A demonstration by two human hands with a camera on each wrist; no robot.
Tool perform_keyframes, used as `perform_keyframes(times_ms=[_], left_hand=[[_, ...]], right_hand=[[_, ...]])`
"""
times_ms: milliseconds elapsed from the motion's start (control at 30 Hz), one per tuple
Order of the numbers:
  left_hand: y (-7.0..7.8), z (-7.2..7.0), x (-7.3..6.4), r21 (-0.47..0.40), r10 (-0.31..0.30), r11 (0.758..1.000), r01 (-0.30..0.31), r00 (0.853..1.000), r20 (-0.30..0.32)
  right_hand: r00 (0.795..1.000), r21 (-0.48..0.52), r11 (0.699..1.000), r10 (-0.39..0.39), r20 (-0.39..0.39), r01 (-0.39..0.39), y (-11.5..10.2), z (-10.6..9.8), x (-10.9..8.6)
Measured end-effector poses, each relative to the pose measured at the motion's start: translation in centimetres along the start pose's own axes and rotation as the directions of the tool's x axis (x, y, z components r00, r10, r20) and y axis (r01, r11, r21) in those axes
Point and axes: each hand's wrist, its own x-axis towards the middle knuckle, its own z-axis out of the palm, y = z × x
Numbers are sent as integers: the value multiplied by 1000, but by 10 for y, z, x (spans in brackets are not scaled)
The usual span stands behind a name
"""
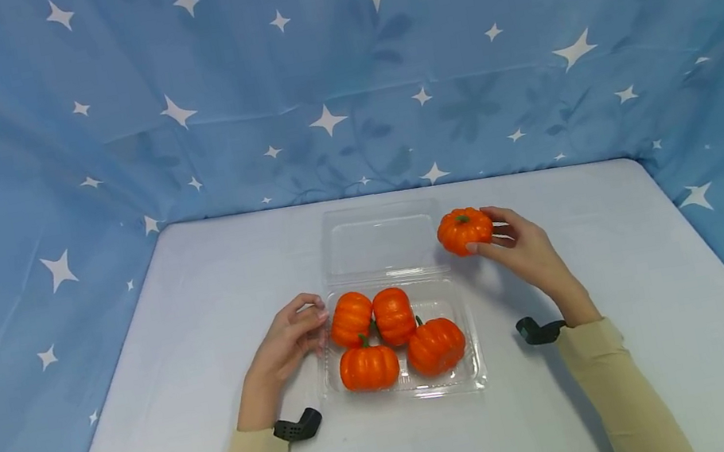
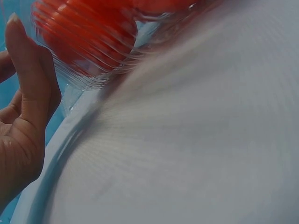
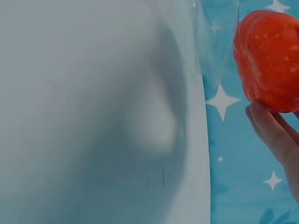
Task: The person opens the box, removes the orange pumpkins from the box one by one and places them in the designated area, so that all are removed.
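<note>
In the head view, my right hand point(image 1: 525, 250) holds a small orange toy pumpkin point(image 1: 459, 231) with a green stem between thumb and fingers, above the table just right of the container's lid. The same pumpkin point(image 3: 268, 60) fills the upper right of the right wrist view. A clear plastic clamshell container point(image 1: 472, 380) lies open, its tray bearing several orange pumpkins point(image 1: 369, 368). My left hand point(image 1: 286, 342) rests at the tray's left side, fingers loosely bent and gripping nothing. In the left wrist view, its fingers point(image 2: 35, 84) are beside the ribbed plastic wall point(image 2: 88, 79).
The container's transparent lid point(image 1: 383, 246) lies folded back behind the tray. A white-covered table point(image 1: 198, 287) stretches beneath everything. At its back and sides hangs a blue curtain point(image 1: 315, 40) with white stars. Each wrist wears a black camera band point(image 1: 299, 426).
</note>
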Motion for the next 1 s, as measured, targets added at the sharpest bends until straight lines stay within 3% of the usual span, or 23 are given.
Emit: perform_keyframes(times_ms=[200,467,700,1000], left_hand=[[2,-5,-3,-2,12,1000,-12,1000,6],[1,-2,-3,10,-10,1000,10,1000,-5],[0,1,-4,-1,-12,1000,12,1000,0],[1,0,-3,3,-1,1000,1,1000,2]], right_hand=[[999,-16,1000,23,-32,-24,5,-7,4],[997,-110,993,42,-72,-50,21,-18,3],[996,-164,982,87,-25,-90,31,-17,3],[994,-175,979,106,-15,-107,28,-17,6]])
